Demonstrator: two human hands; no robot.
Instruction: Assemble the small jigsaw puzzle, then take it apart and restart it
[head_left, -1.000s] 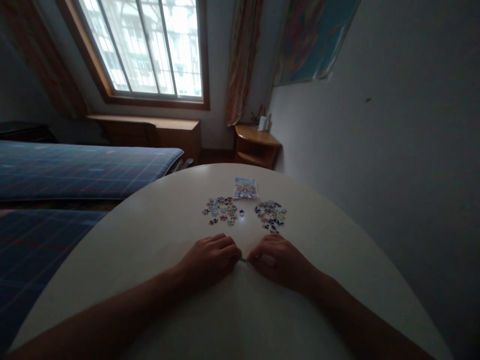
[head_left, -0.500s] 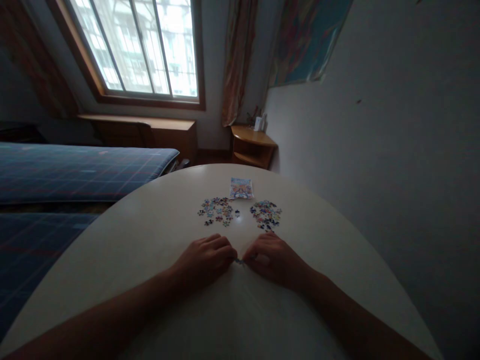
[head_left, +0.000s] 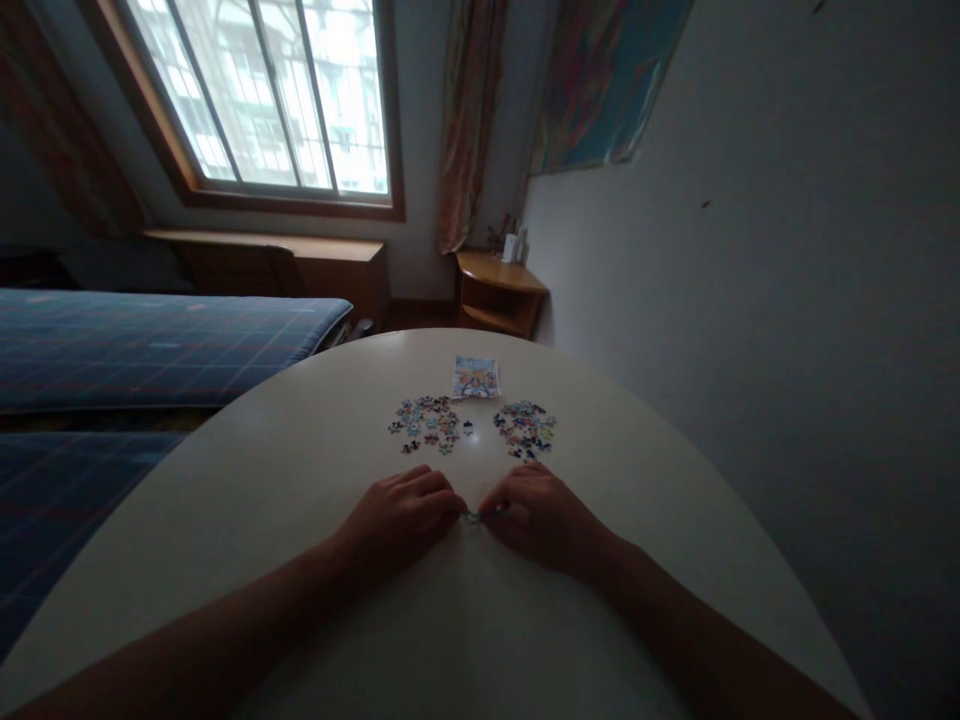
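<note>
Between my fingertips, low over the white table (head_left: 480, 640), are small puzzle pieces (head_left: 472, 517); my fingers cover most of them. My left hand (head_left: 409, 512) pinches them from the left and my right hand (head_left: 536, 512) from the right, the two hands nearly meeting. Beyond my left hand lies a loose pile of puzzle pieces (head_left: 429, 420). A second pile (head_left: 526, 427) lies just past the knuckles of my right hand. One single puzzle piece (head_left: 468, 428) sits between the piles. Behind them is a printed picture sheet or packet (head_left: 476, 378).
A bed with a blue plaid mattress (head_left: 165, 345) stands left of the round table. Past the far edge are a wooden corner shelf (head_left: 501, 272) and a low wooden desk (head_left: 337, 250) under the window (head_left: 270, 100). A white wall (head_left: 750, 300) runs along the right.
The whole view has shifted slightly, so everything sits a little further left. Both hands keep their pinch, and the pieces between the fingertips have tilted slightly.
</note>
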